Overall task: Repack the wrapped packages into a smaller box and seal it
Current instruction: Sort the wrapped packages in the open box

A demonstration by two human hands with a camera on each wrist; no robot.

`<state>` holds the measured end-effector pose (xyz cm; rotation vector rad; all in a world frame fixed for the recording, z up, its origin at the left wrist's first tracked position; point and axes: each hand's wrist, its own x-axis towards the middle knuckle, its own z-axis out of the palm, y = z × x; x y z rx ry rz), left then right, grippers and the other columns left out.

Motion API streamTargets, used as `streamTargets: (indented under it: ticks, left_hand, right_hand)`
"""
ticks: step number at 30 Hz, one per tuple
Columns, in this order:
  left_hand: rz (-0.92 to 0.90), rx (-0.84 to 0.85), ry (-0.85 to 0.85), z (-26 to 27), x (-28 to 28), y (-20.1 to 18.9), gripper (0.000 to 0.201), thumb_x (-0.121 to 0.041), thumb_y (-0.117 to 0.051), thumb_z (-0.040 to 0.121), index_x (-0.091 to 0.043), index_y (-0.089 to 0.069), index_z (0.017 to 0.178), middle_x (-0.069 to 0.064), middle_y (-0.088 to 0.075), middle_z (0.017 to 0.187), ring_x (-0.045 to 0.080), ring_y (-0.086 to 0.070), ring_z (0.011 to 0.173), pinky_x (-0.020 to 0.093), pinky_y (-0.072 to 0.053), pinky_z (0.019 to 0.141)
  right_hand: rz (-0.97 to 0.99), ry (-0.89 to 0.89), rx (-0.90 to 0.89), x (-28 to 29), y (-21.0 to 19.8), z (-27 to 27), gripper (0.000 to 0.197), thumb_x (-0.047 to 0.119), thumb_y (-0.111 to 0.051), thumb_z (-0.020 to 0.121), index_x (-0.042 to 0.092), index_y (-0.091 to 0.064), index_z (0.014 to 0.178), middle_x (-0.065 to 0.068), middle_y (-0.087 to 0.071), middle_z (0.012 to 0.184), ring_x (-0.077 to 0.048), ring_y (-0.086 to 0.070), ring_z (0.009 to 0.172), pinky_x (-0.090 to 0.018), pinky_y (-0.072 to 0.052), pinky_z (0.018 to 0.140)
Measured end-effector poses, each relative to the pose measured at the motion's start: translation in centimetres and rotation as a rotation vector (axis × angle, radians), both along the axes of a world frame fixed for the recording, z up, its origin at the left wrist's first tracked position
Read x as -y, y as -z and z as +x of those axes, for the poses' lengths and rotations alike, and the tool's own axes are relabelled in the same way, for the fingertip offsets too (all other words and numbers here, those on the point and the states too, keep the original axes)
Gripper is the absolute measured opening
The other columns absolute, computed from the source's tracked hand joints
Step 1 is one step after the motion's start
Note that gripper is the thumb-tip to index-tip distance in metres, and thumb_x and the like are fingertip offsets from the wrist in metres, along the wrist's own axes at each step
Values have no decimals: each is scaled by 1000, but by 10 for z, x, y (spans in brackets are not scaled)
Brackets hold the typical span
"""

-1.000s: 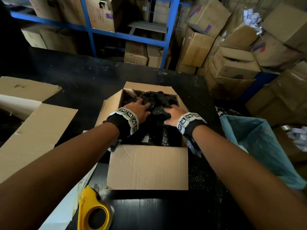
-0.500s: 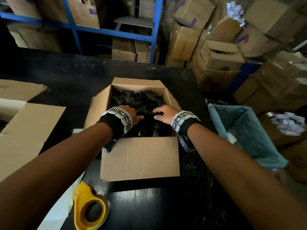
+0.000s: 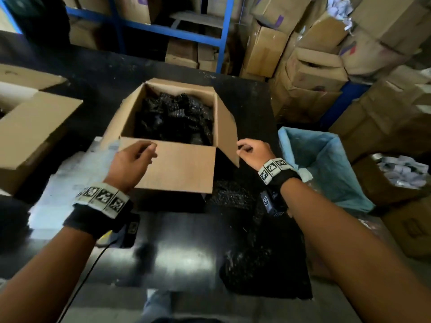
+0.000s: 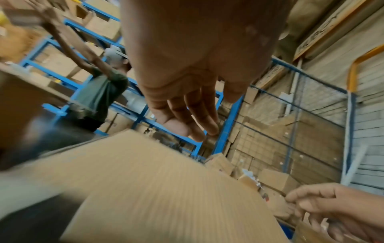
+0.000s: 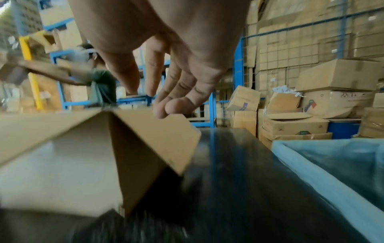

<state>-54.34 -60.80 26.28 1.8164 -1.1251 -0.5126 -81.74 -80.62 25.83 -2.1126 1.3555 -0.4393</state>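
The small cardboard box stands open in the middle of the black table, filled with black wrapped packages. My left hand hovers over the left corner of the near flap, fingers relaxed and holding nothing. In the left wrist view the left hand hangs just above that flap. My right hand is at the near corner of the right flap. In the right wrist view its fingertips touch the flap's edge, thumb held apart.
A larger open box lies at the left, with white sheets beside it. Black bubble wrap is on the table near me. A blue-lined bin stands right of the table. Stacked cartons fill the back. Another person works at the shelves.
Both hands have come out of the box, off the packages, and drawn back to the near and right flaps. The view has pulled back from the box.
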Motion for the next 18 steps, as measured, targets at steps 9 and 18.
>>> streamTargets:
  ticks: [9,18]
  left_hand:
    - [406,-457,-266,-120,-225,165,23,-16,-47,98,-7,-67,103,10,-70,83,26,-62,67,25,-48,54]
    - [807,-888,-746,-172,-373,236,29,-24,-41,99,-6,-58,116,16,-60,103,26,-53,72,28,-34,63]
  right_hand:
    - [151,-246,-315,-76,95,-103,66,42,-76,75,25,-52,135,-8,-45,136,-23,-46,125,-28,-36,106]
    - [218,-456,-660,-121,159,-129,142,76,-73,49,39,26,144,-1,44,147,-24,36,139,-65,8,109]
